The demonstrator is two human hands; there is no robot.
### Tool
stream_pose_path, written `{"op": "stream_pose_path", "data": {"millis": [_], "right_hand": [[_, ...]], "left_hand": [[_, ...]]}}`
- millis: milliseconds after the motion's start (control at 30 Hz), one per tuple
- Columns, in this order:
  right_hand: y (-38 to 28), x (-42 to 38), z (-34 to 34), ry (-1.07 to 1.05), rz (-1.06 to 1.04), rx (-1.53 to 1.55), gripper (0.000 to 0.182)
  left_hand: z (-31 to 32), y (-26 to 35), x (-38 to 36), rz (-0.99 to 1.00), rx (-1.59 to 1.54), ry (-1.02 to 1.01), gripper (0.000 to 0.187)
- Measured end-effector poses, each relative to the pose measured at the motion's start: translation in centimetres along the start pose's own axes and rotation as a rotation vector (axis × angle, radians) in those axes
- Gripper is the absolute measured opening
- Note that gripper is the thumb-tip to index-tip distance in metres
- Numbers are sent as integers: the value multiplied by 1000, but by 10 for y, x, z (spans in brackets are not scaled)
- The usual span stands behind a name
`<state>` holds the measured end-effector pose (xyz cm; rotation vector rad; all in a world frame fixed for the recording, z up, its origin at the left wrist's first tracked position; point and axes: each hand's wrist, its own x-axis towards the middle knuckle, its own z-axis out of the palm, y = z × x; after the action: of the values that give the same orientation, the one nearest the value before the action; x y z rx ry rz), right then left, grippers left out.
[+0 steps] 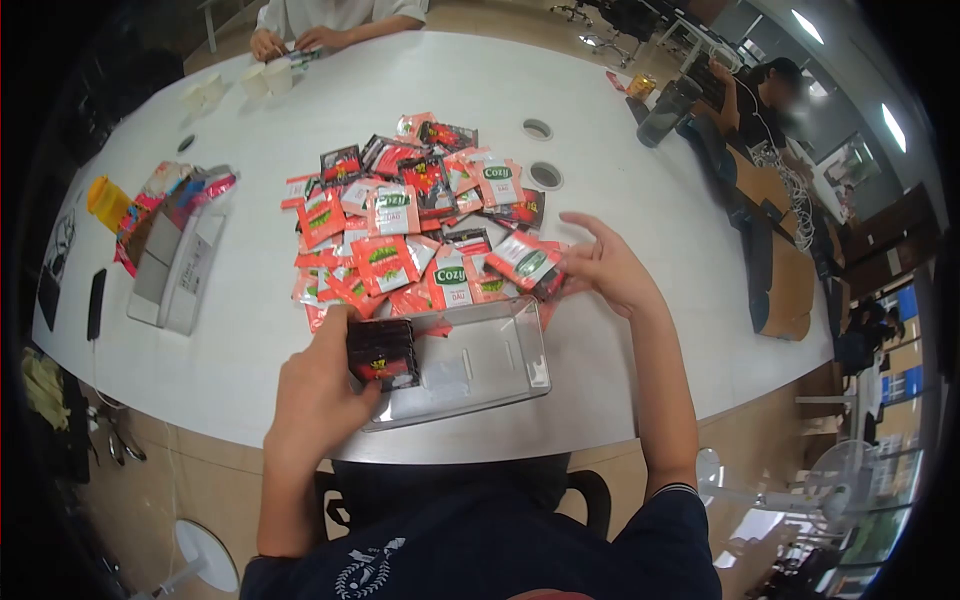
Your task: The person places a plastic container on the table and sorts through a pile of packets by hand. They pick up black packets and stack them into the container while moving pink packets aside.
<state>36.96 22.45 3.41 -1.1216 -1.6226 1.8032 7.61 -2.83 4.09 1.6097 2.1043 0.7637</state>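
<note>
A clear plastic box lies at the table's near edge, with a row of dark sachets standing in its left end. My left hand is closed around that end, its thumb against the front of the dark sachets. At the right edge of a heap of sachets, my right hand pinches a red and white Cozy sachet between thumb and fingers, the index finger raised. A dark sachet shows just under it. Red, white and dark sachets overlap in the heap behind the box.
At left stand a white open carton, a yellow container and a black phone. Paper cups stand near another person's hands across the table. A dark tumbler and cardboard pieces are at right.
</note>
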Motion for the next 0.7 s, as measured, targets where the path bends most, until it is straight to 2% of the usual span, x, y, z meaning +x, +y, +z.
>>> {"op": "stream_pose_path", "data": {"millis": [100,167,233,300,367,400,433,500,567,667,700], "right_hand": [[3,-13,-18,37,85,-267,61],[-16,-31,-19,117,24,-607,47],[-42,-64,-4,261,-175,-907,37],[-58,-90,18,365,-295,-663,32],[-57,-105,47,271,-356,-250,28],[-55,-112,61,212,-300,-274,30],[-50,-107,82,65,-370,-293,34],[-33,-94,112,-91,-416,-560,31],[-13,-73,137,-212,-290,-482,25],[11,-51,159,-213,-364,-768,42],[11,-49,162,-223,-374,-842,42]], "left_hand": [[-1,-1,-2,9,-2,8,65],[-1,-1,-2,-5,-10,5,66],[1,-1,0,1,-31,2,66],[2,-4,-2,15,-45,37,67],[-2,-2,-2,-8,-108,-21,70],[-3,-3,-2,-8,-138,-37,69],[-2,-5,-1,4,-169,-53,69],[-1,-3,-1,-23,-164,-70,70],[1,-5,-1,-24,-167,-58,70],[6,-9,-2,0,-182,-20,70],[6,-10,-2,5,-192,-26,71]]}}
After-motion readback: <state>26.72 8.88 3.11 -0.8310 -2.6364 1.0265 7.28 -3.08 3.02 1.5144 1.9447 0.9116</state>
